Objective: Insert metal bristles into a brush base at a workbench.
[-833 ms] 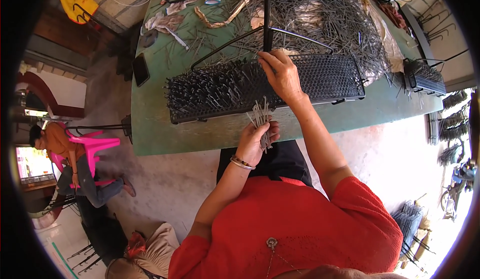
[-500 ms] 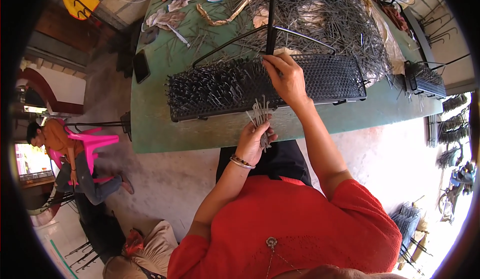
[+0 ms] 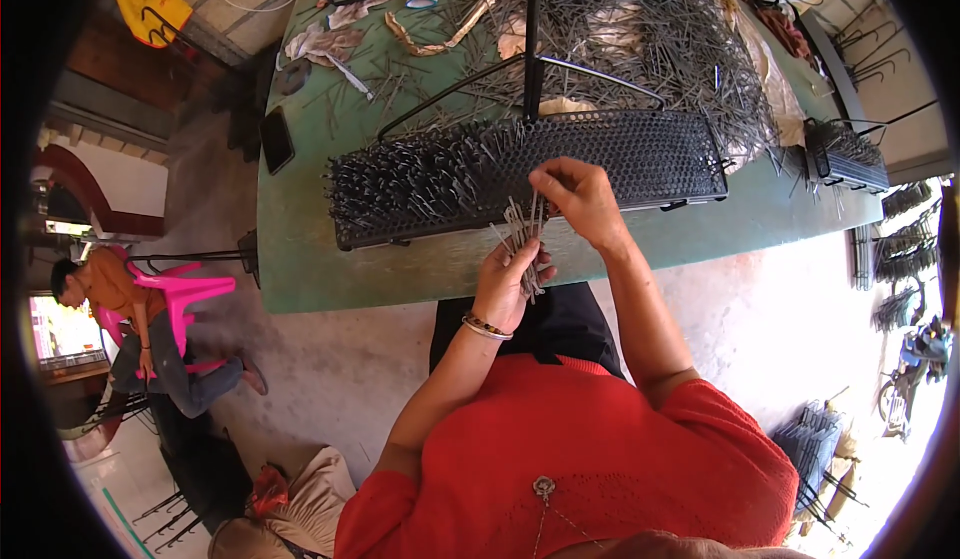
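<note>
My left hand (image 3: pixel 507 281) is closed round a bundle of thin grey metal rods (image 3: pixel 519 232), some with bent ends, at the table's near edge. Just above it, my right hand (image 3: pixel 580 199) pinches one rod at the top of the bundle. Behind both hands lies a long black perforated rack (image 3: pixel 630 154) with a handle frame. Upright rods (image 3: pixel 415 174) crowd the holes of its left part, while the right part shows bare holes. A black post (image 3: pixel 534 39) rises at the rack's far side.
A large heap of loose rods (image 3: pixel 690 49) covers the far side of the green table (image 3: pixel 310 279). A phone (image 3: pixel 277 141) lies at its left edge. A smaller filled rack (image 3: pixel 846 154) stands at the right end. To the left, a person (image 3: pixel 130 304) sits on a pink chair (image 3: pixel 185 289).
My right hand has come down from the rack's middle to the bundle and now pinches a rod there. My left hand has stayed nearly in place, still holding the bundle.
</note>
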`<state>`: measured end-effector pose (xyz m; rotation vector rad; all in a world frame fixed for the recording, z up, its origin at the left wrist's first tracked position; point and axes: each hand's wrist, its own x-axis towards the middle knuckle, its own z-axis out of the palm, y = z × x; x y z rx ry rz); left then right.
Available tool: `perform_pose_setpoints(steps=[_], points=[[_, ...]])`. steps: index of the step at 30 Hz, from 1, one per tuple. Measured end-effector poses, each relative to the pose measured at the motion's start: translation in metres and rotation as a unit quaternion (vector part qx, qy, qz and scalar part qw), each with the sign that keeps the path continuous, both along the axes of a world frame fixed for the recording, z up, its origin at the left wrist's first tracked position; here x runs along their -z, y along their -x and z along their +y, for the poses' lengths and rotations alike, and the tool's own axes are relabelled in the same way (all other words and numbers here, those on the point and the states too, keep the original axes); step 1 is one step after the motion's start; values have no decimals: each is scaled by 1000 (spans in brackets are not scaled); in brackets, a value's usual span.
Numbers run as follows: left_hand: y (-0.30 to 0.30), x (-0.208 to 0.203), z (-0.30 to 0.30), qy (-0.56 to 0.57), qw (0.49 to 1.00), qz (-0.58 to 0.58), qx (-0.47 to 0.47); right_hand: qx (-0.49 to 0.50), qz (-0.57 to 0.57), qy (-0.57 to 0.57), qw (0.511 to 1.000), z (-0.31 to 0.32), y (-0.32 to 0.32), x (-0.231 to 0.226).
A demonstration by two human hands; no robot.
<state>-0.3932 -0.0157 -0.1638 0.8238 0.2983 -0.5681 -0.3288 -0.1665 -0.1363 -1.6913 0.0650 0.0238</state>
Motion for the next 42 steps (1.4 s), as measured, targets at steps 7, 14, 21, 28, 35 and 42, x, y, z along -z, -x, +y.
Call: perform_pose_setpoints(steps=[7,14,21,28,35,42], points=[[1,1,0,4,1000,0,8,42,-53,-31,997,-12,-24,-20],[-4,-7,1,21,999,41,3,-31,-31,-80,996,-19,-34,-19],[-1,3,0,-13,999,47,3,5,-13,-63,998,-15,-31,-4],[2,3,1,-20,999,49,3,177,-162,-55,969,-16,-47,-18],[5,3,0,-26,999,45,11,181,-229,107,950,-17,-66,-8],[6,4,2,-24,999,42,15,183,-315,183,913,-11,-70,-6]])
